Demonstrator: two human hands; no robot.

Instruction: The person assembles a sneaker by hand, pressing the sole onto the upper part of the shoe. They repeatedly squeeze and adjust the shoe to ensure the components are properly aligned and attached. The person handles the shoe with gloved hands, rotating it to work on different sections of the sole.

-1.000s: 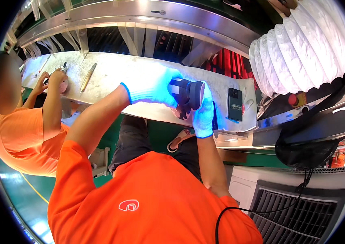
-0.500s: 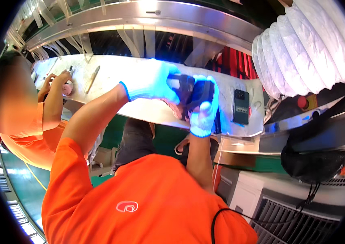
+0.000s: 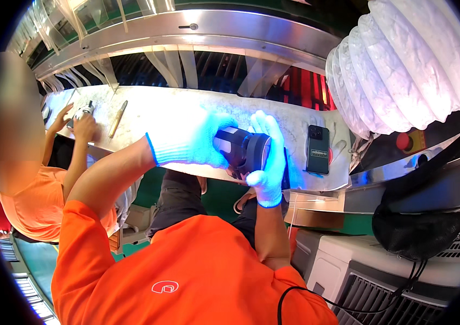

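We have both gloved hands on one piece: the left hand (image 3: 194,143) wraps the pale end of a short dark cylindrical part (image 3: 243,150), and the right hand (image 3: 267,165) cups its black rounded end, fingers up along the side — both clamped on it, held just above the near edge of the worn white workbench (image 3: 159,116). We judge it rigid and fairly dense, not fragile; the smooth casing could slip in knit gloves, so gripping around the barrel with a palm behind the end seems soundest. A dark phone (image 3: 317,149) lies flat to the right. To the left a co-worker's hands (image 3: 78,122) work a small object — unclear what.
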